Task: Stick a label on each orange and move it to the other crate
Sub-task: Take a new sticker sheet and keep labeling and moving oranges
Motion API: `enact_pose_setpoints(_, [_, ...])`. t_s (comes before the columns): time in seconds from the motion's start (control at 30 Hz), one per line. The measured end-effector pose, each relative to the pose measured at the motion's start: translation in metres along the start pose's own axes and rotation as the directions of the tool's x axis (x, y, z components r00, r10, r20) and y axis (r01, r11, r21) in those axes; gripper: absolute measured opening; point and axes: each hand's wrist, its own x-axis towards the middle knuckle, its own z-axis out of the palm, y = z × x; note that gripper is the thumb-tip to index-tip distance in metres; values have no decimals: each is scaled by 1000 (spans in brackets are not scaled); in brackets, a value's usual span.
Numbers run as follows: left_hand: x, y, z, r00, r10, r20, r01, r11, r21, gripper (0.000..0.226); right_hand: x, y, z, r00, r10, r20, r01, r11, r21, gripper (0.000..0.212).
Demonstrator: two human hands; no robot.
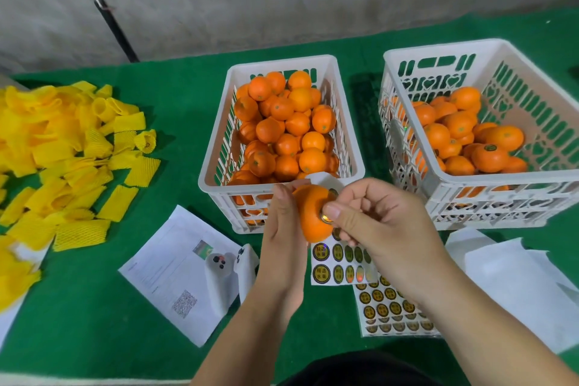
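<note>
A green cloth (188, 88) covers the whole table in front of me, running back to a grey wall. On it stand 2 white plastic crates with slotted sides. The right crate (438, 178) is the larger in my view and holds a low layer of oranges, at least 1 of them showing a dark round sticker on top. The middle crate (216, 178) is heaped with oranges, none of which shows a sticker that I can make out.

Far to my left lies a wide heap of yellow foam net sleeves (62, 150), scattered loosely over the cloth. Near me on the left is a printed white paper (163, 273) with a square code on it, and a small white object with dark dots lies on its right edge. To my right are some plain white sheets (517, 279).

Below my hands lie the sticker sheets (388, 310), rows of dark round labels with gold marks, 1 sheet overlapping another.

My left hand (282, 247) grips the orange (308, 213) from its left side, fingers curled round it, just in front of the middle crate's near wall and above the sticker sheets. My right hand (379, 222) has its fingers curled, and its thumb presses a round label (327, 219) flat against the right side of that orange. A second small dark round patch shows near the top of the fruit; I cannot tell what it is.
</note>
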Motion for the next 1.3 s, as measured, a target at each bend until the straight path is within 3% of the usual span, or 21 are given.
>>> enact_pose_setpoints(0.2, [3, -2, 10, 998, 69, -15, -68, 997, 34, 63, 5, 2, 4, 992, -116, -44, 102, 965, -241, 13])
enact_pose_setpoints(0.33, [4, 2, 11, 998, 51, 29, -50, 999, -5, 50, 16, 8, -5, 997, -54, -62, 31, 945, -324, 41])
enact_pose_setpoints(0.4, [3, 3, 13, 998, 42, 40, -42, 999, -22, 48, 19, 14, -7, 993, -55, -102, 19, 945, -327, 26])
enact_pose_setpoints(0.47, [3, 6, 16, 998, 39, 47, -37, 998, -49, 48, 16, 18, -2, 990, -56, -131, 15, 955, -295, 18])
enact_pose_setpoints(0.6, [3, 12, 22, 997, 77, 6, -77, 996, -38, 50, 6, 15, 14, 997, 15, -78, -27, 988, -152, 46])
enact_pose_setpoints(0.67, [4, 13, 21, 997, 79, 7, -78, 996, -45, 49, 8, 11, 15, 997, 26, -71, -35, 992, -125, 50])
enact_pose_setpoints(0.9, [2, 12, 16, 996, 88, 26, -85, 991, -103, 47, 8, 12, 18, 996, 72, -47, -71, 997, 33, 31])
enact_pose_setpoints(1.0, [1, 12, 16, 994, 96, 44, -90, 988, -123, 46, 7, 12, 19, 995, 16, -99, -9, 997, 78, 28])
enact_pose_setpoints(1.1, [-2, 13, 20, 990, 124, 64, -116, 986, -120, 39, 7, 8, 20, 981, -81, -174, 90, 995, 47, 32])
enact_pose_setpoints(1.3, [-3, 13, 23, 990, 129, 50, -122, 984, -126, 47, 10, 5, 17, 989, -78, -126, 77, 997, -12, 37])
